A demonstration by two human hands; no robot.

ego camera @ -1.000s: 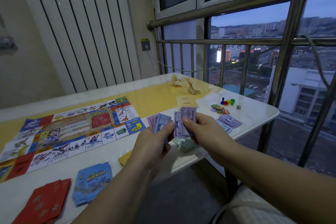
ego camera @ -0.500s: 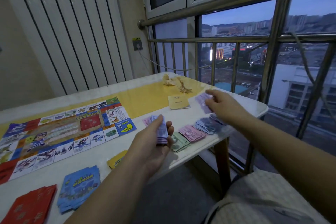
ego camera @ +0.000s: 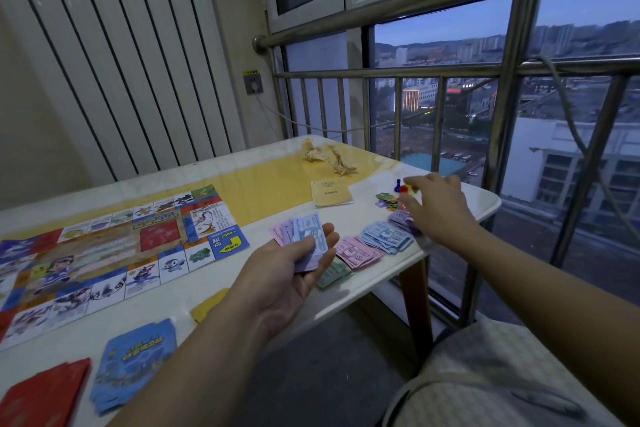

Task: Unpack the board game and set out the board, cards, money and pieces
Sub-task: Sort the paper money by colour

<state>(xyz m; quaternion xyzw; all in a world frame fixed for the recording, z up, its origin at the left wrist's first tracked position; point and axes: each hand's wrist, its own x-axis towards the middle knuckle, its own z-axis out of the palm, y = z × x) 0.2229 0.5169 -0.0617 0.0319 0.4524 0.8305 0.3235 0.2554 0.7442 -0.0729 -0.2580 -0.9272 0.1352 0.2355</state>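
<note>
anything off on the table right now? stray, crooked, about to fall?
Two things. A crumpled tan scrap lies at the table's far side, apparently not game kit. The green banknotes sit loosely stacked right at the near edge and could slide off. The blue card stack is splayed.

I see the board [ego camera: 114,246] lying left on the table [ego camera: 478,199], card stacks [ego camera: 138,360] before it, the booklet [ego camera: 330,192] to its right, money piles [ego camera: 374,246] along the near right edge, and pieces [ego camera: 403,189] behind them.
</note>
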